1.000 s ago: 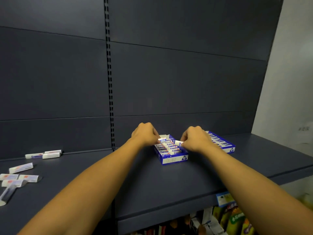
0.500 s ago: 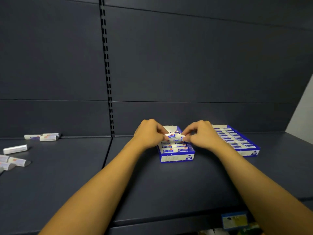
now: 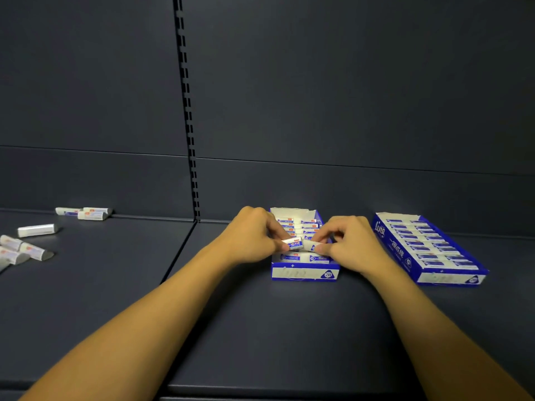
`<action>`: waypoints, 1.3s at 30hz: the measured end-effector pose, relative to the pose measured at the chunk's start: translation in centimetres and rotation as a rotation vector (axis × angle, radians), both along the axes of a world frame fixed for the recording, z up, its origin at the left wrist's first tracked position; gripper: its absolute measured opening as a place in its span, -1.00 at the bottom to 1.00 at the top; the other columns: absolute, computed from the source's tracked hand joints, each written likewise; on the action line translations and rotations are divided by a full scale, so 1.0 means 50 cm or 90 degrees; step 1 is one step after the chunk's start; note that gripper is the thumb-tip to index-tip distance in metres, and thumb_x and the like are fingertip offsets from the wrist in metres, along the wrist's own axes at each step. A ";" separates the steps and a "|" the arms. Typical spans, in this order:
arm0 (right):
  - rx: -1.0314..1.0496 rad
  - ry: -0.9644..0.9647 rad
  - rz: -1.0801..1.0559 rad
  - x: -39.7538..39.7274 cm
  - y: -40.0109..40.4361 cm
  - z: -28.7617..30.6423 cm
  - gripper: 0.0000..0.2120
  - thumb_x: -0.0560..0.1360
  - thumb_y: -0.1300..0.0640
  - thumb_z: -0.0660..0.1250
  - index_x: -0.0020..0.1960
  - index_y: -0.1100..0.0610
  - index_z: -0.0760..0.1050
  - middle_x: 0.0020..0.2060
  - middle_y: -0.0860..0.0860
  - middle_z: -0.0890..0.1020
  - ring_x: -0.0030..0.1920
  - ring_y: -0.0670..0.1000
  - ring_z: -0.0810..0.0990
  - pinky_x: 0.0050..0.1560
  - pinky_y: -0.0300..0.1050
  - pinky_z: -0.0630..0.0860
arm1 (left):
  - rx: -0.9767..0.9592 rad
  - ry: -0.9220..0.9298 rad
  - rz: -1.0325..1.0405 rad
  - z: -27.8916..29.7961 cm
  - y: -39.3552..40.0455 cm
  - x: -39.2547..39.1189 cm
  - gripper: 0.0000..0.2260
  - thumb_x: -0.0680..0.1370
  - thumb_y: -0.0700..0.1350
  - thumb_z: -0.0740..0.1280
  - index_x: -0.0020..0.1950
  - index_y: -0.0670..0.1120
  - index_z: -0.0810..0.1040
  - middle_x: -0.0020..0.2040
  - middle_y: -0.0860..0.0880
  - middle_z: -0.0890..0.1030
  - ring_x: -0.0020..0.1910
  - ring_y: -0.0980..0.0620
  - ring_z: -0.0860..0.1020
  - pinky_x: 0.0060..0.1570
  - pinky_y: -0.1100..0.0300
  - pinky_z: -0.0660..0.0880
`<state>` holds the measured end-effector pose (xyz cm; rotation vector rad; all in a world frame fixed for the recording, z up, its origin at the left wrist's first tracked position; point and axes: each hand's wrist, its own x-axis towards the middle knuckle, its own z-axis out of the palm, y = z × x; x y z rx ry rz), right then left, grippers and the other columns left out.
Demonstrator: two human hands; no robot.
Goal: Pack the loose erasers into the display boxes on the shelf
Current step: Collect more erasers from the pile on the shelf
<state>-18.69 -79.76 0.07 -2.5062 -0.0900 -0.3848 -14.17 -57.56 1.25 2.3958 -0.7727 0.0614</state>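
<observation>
1. Left hand (image 3: 251, 238) pinches an eraser (image 3: 293, 243) over the middle display box (image 3: 304, 272), fingers curled.
2. Right hand (image 3: 348, 243) pinches a second eraser (image 3: 313, 246) at its 3 o'clock; a full box (image 3: 425, 250) lies farther toward 3 o'clock; loose erasers (image 3: 36, 230) at 9 o'clock.

Place: shop, probably a stationery aisle | Evidence: dark metal gondola shelf (image 3: 260, 328) with slotted upright (image 3: 188, 111) in the back panel | Stock: blue retail display boxes (image 3: 428, 250) of erasers sat on it

Two bare forearms, no sleeves or jewellery
</observation>
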 end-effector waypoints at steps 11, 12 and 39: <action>-0.017 0.057 -0.018 -0.011 -0.004 0.009 -0.86 0.43 0.13 0.56 -0.02 0.03 0.70 -0.13 -0.10 0.65 -0.29 -0.19 0.54 -0.42 -0.40 0.36 | 0.005 0.109 0.010 -0.006 -0.011 -0.010 -0.81 0.49 -0.07 0.54 0.09 -0.05 0.74 0.13 0.05 0.67 0.02 0.14 0.62 -0.05 0.28 0.61; -0.027 0.069 -0.010 -0.011 -0.003 0.010 -0.85 0.44 0.13 0.55 0.00 0.02 0.70 -0.10 -0.08 0.66 -0.27 -0.18 0.55 -0.42 -0.39 0.38 | 0.002 0.109 0.016 -0.006 -0.011 -0.010 -0.81 0.49 -0.07 0.54 0.09 -0.05 0.74 0.14 0.05 0.67 0.01 0.14 0.62 -0.05 0.27 0.61; -0.070 0.120 0.028 -0.011 -0.005 0.014 -0.82 0.46 0.11 0.54 0.04 -0.04 0.68 0.13 -0.06 0.61 0.02 -0.14 0.50 -0.32 -0.40 0.40 | 0.076 0.086 0.020 0.002 -0.026 -0.014 -0.83 0.54 -0.19 0.47 0.12 -0.13 0.70 0.17 -0.02 0.68 0.08 0.09 0.59 0.01 0.22 0.60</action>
